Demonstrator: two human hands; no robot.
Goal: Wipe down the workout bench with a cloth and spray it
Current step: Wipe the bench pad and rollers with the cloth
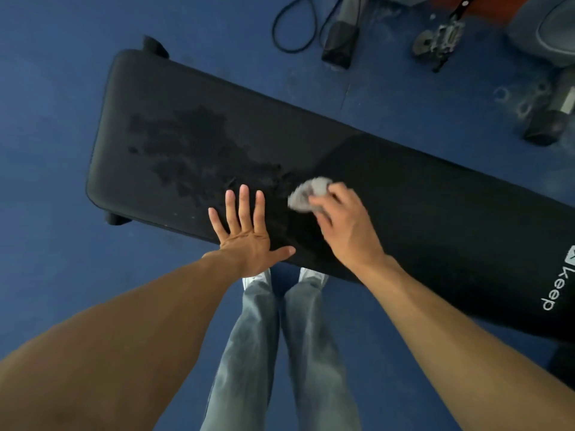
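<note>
A long black padded workout bench lies diagonally across the blue floor, with a dark wet patch on its left half. My right hand grips a crumpled grey cloth and holds it against the bench top near the middle, just right of the wet patch. My left hand lies flat on the bench's near edge, fingers straight and spread, holding nothing. No spray bottle is in view.
Beyond the bench lie a looped black cable, a dark bag or pouch, a bicycle pedal and dumbbell-like gear at the right. My legs in jeans stand against the bench's near side.
</note>
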